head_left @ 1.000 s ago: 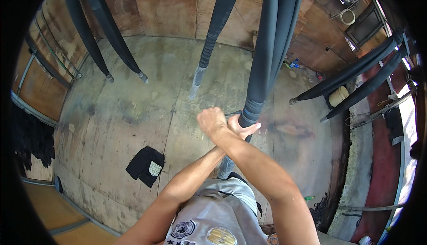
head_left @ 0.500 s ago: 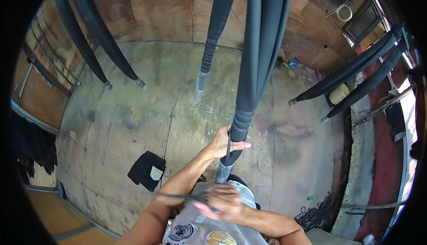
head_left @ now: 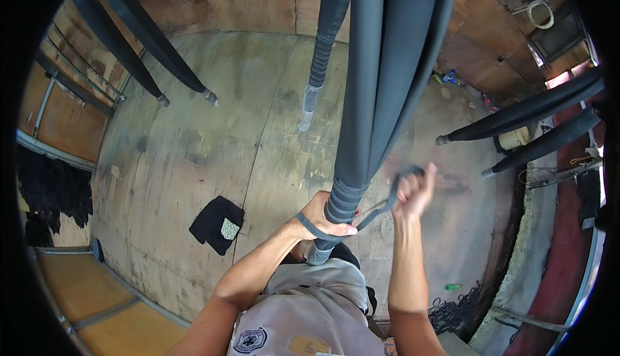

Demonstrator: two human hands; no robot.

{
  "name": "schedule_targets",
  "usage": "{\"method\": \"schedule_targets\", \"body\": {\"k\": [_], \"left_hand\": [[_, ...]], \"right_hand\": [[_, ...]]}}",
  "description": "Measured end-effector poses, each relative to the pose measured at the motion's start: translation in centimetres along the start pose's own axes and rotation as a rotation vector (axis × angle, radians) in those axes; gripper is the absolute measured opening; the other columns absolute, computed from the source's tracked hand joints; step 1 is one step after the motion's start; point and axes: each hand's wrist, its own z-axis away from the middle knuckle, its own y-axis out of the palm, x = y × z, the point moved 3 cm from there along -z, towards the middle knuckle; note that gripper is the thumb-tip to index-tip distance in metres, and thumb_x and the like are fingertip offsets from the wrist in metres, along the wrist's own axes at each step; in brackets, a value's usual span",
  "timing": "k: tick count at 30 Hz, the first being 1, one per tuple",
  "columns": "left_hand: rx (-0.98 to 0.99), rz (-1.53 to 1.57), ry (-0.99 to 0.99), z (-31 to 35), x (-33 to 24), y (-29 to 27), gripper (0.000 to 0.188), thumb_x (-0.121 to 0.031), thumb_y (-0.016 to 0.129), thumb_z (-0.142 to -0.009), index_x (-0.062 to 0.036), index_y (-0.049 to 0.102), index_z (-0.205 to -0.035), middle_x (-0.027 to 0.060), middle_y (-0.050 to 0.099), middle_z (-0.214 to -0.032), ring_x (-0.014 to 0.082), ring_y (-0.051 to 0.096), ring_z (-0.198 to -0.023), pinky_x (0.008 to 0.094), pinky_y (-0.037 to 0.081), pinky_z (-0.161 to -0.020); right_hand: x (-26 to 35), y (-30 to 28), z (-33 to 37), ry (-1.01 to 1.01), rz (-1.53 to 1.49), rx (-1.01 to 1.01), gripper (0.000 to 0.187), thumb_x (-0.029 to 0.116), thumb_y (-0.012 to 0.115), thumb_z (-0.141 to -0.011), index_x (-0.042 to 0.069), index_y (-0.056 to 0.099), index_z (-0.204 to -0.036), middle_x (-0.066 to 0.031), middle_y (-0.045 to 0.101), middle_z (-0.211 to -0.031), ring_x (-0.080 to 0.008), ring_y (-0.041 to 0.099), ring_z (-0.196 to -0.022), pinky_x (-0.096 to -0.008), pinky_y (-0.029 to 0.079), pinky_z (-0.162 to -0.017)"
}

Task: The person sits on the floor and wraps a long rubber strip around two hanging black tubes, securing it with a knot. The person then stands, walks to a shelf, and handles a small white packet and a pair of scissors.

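Observation:
A thick bundle of dark grey, rubber-like tubes (head_left: 382, 91) hangs down in front of me. Turns of dark strip bind its lower part, and its bottom end (head_left: 319, 253) has a pale, clear-looking wrap. My left hand (head_left: 318, 216) is closed around the bundle just below the bound turns. Out to the right of the bundle, my right hand (head_left: 415, 191) is closed on a loose dark grey strip (head_left: 374, 215). That strip runs from the right hand to the bundle and also passes across the back of my left hand.
Another wrapped tube (head_left: 321, 55) hangs just behind. More dark tubes hang at the left (head_left: 145, 39) and right (head_left: 516, 114). A folded black cloth (head_left: 217, 225) lies on the wooden floor (head_left: 161, 181). Tangled dark strips (head_left: 455, 311) lie at lower right, near a small green thing (head_left: 453, 287).
My right hand has swung from in front of my shirt to the right of the bundle, pulling the strip with it. My left hand stays around the bundle. The view has shifted slightly.

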Motion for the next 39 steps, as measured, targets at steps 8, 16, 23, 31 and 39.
{"method": "schedule_targets", "body": {"k": [8, 16, 23, 31, 39], "left_hand": [[0.197, 0.238, 0.073, -1.8, 1.0, 0.3, 0.065, -0.014, 0.095, -0.062, -0.0043, 0.059, -0.115, 0.0056, 0.069, -0.087, 0.0163, 0.066, -0.084, 0.0351, 0.051, -0.086], [-0.04, 0.122, 0.073, -1.8, 1.9, 0.8, 0.034, -0.015, 0.087, -0.069, -0.0018, 0.07, -0.096, 0.0051, 0.073, -0.089, 0.0142, 0.068, -0.083, 0.0314, 0.054, -0.081], [-0.136, 0.071, 0.101, -2.1, 1.1, 1.0, 0.029, -0.011, 0.087, -0.071, -0.0023, 0.071, -0.093, 0.0038, 0.073, -0.086, 0.0121, 0.068, -0.08, 0.0294, 0.055, -0.077], [-0.183, 0.078, 0.067, -1.3, 1.0, 0.9, 0.022, -0.007, 0.086, -0.074, -0.0028, 0.072, -0.091, 0.0024, 0.072, -0.084, 0.0101, 0.066, -0.078, 0.0289, 0.054, -0.074], [-0.191, 0.102, 0.087, 0.6, 0.4, 0.4, 0.02, -0.009, 0.084, -0.08, -0.0026, 0.069, -0.091, 0.001, 0.071, -0.083, 0.008, 0.064, -0.074, 0.0281, 0.054, -0.072]], "right_hand": [[-14.8, 13.7, -0.7, 0.749, 0.255, 0.743, 0.065, 0.071, 0.044, -0.099, 0.025, 0.029, -0.056, 0.0042, 0.03, -0.045, -0.0099, 0.027, -0.032, -0.0271, 0.02, -0.03], [-14.1, 10.5, 0.2, 1.363, 0.056, 1.116, 0.056, 0.059, 0.05, -0.102, 0.011, 0.049, -0.073, 0.0018, 0.046, -0.06, -0.0091, 0.041, -0.051, -0.0259, 0.03, -0.046], [-3.0, 0.3, -2.8, -0.41, 1.012, 0.59, 0.028, 0.014, 0.061, -0.098, 0.001, 0.065, -0.123, -0.0096, 0.068, -0.093, -0.0145, 0.064, -0.078, -0.0303, 0.051, -0.068], [-4.4, -2.1, 16.3, -0.728, 1.414, 1.034, 0.02, 0.02, 0.074, -0.089, 0.005, 0.068, -0.102, -0.0074, 0.064, -0.073, -0.0223, 0.064, -0.058, -0.0377, 0.054, -0.054], [-0.4, -7.8, 8.3, -0.17, 1.149, 0.086, 0.019, 0.017, 0.064, -0.097, -0.001, 0.069, -0.096, -0.0142, 0.072, -0.082, -0.0275, 0.069, -0.065, -0.0378, 0.056, -0.061]]}}
